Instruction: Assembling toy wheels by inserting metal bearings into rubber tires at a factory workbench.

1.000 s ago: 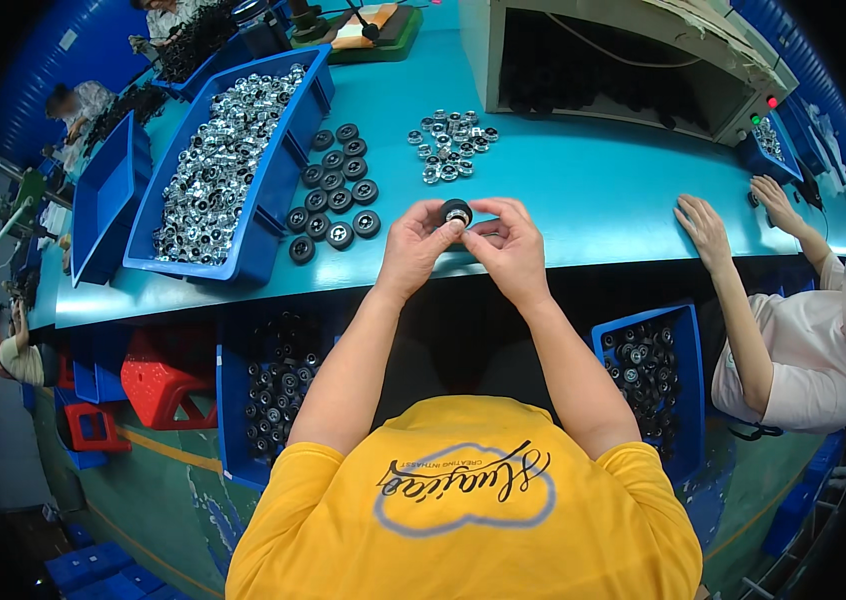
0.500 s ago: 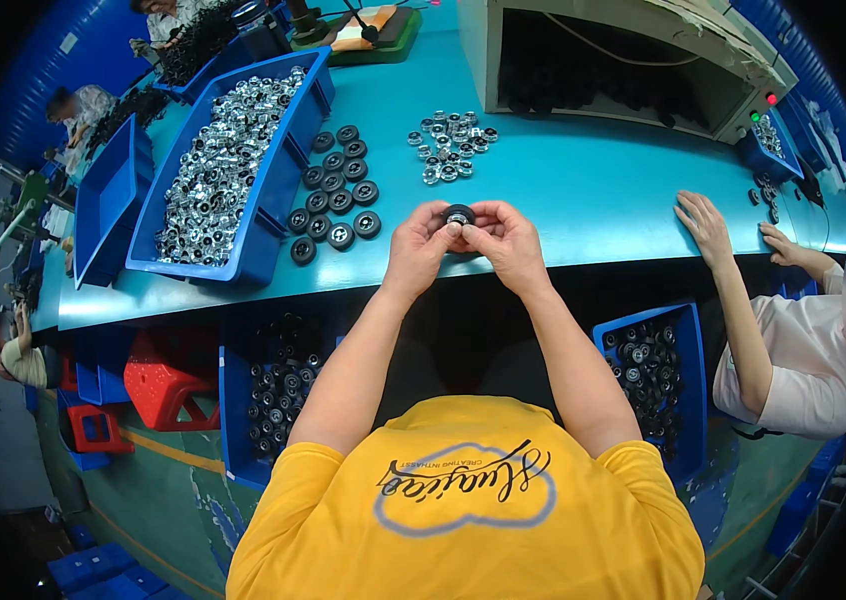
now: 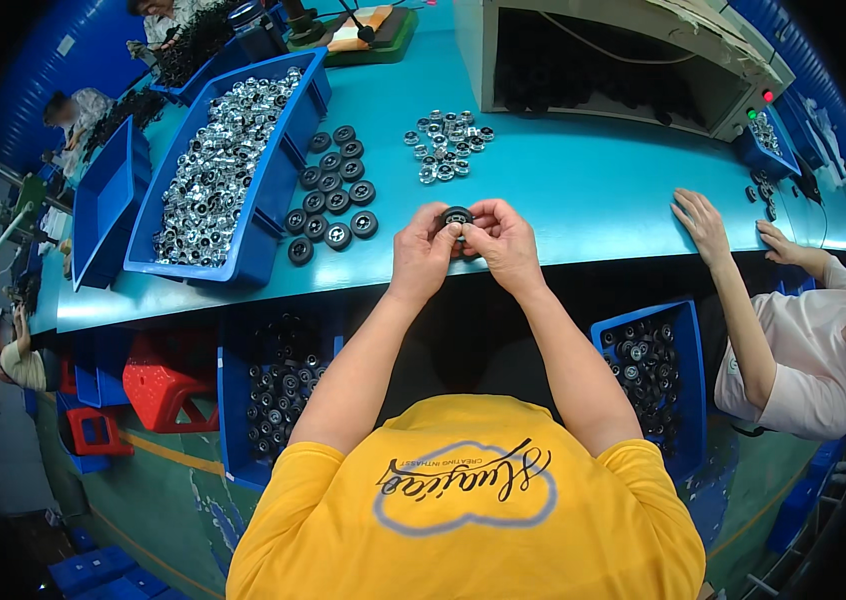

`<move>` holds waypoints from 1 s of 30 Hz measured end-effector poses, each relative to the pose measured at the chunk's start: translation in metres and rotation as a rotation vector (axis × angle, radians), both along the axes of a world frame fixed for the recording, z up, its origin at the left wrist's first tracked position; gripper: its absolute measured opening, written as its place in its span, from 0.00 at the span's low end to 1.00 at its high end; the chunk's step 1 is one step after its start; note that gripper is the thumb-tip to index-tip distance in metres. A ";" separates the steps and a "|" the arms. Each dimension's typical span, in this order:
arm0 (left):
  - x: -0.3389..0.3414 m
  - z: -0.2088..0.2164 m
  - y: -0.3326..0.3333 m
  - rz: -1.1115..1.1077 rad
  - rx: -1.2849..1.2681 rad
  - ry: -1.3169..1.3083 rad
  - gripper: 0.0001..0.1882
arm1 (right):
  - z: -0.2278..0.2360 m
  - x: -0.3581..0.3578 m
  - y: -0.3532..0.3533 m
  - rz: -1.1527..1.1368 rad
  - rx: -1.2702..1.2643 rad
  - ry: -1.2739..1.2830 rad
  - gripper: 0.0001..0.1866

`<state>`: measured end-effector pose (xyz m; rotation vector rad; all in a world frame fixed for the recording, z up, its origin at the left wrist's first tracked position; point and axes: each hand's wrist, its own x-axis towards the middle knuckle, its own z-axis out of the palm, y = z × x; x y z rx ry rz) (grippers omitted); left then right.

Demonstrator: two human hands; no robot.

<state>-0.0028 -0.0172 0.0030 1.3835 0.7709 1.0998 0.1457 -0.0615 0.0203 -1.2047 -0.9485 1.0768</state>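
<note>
Over the near edge of the teal table [image 3: 563, 190], my left hand [image 3: 423, 255] and my right hand [image 3: 505, 248] hold one small black toy wheel [image 3: 457, 216] between them. Both thumbs press at its near side, and my fingers wrap round its rim. Part of the wheel is hidden by the fingers. Left of my hands, several black wheels [image 3: 337, 236] lie in loose rows on the table. Farther off, straight ahead, is a loose group of shiny silver hubs [image 3: 443, 172].
A long blue bin [image 3: 288, 160] full of silver hubs stands at left, beside another blue bin [image 3: 108, 235]. Under the table are blue bins of wheels [image 3: 698, 400]. A grey metal cabinet [image 3: 488, 60] stands far right. A co-worker's hand [image 3: 700, 222] rests on the table at right.
The wheel has tilted in my fingers, so its face shows more now. My hands have stayed in nearly the same place.
</note>
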 end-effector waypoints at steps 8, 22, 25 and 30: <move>-0.004 0.008 -0.002 -0.068 -0.007 -0.043 0.12 | 0.001 0.004 0.006 0.025 0.036 0.112 0.14; 0.001 0.007 -0.007 0.018 0.067 0.005 0.07 | 0.004 -0.004 -0.001 -0.066 0.011 -0.041 0.11; 0.002 0.006 -0.009 0.066 0.211 0.104 0.09 | 0.005 -0.004 -0.002 -0.064 0.010 -0.047 0.11; 0.000 0.011 -0.006 -0.052 0.055 -0.008 0.13 | 0.001 -0.001 0.000 -0.055 0.013 0.101 0.11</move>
